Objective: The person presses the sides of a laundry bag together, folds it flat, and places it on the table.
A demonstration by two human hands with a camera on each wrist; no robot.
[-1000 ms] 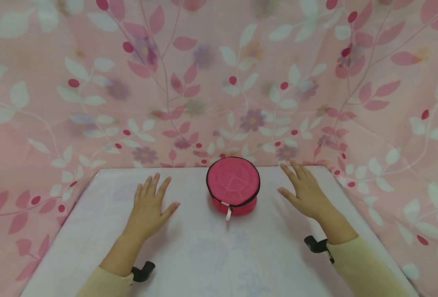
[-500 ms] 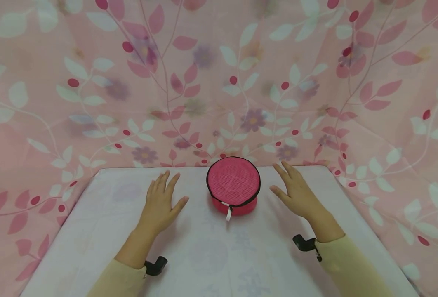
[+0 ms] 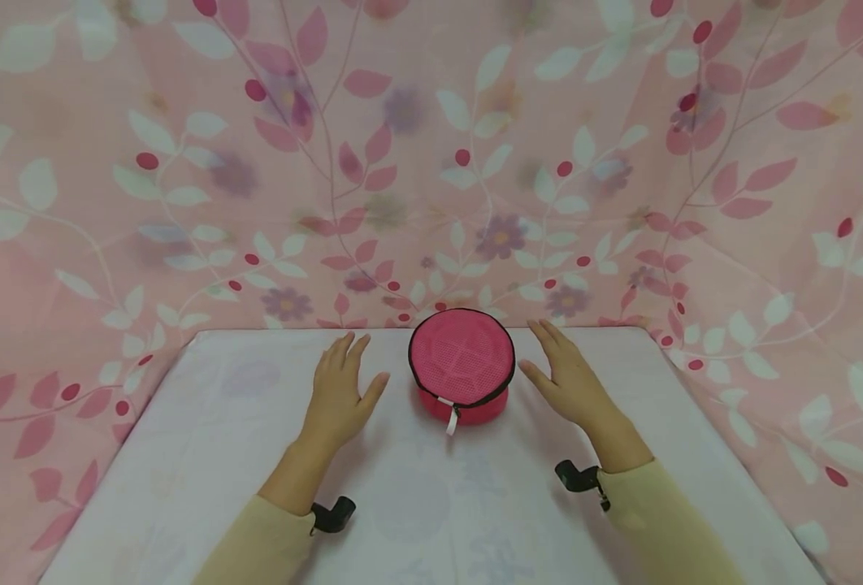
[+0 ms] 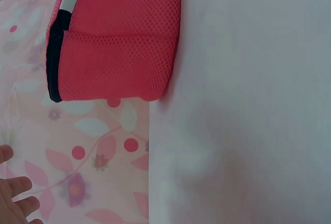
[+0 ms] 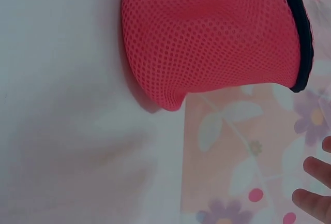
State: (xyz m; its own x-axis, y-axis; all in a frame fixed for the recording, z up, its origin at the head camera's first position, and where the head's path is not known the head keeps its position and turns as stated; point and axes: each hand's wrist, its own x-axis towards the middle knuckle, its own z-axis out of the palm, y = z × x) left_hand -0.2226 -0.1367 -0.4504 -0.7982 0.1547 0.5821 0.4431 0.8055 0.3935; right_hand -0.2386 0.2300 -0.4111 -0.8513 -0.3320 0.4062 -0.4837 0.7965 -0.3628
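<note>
A round pink mesh pouch (image 3: 461,357) with black trim round its top stands near the table's far edge. Its white zip pull tab (image 3: 452,421) hangs down the front. Just left of the pouch my left hand (image 3: 338,400) hovers, fingers extended and thumb spread, touching nothing. On the other side my right hand (image 3: 569,378) is held the same way, closer to the pouch but apart from it. Both wrist views show the pouch's mesh side (image 4: 116,63), with only fingertips (image 5: 314,203) of each hand at the frame edge.
A white patterned cloth covers the table (image 3: 417,504). Behind and at both sides hangs a pink floral curtain (image 3: 402,162). A small black wrist camera (image 3: 334,514) sits at the left cuff, and another black camera (image 3: 576,477) at the right cuff.
Both hands have moved inward toward the pouch, the left hand to the right and the right hand to the left. The pouch has stayed in place.
</note>
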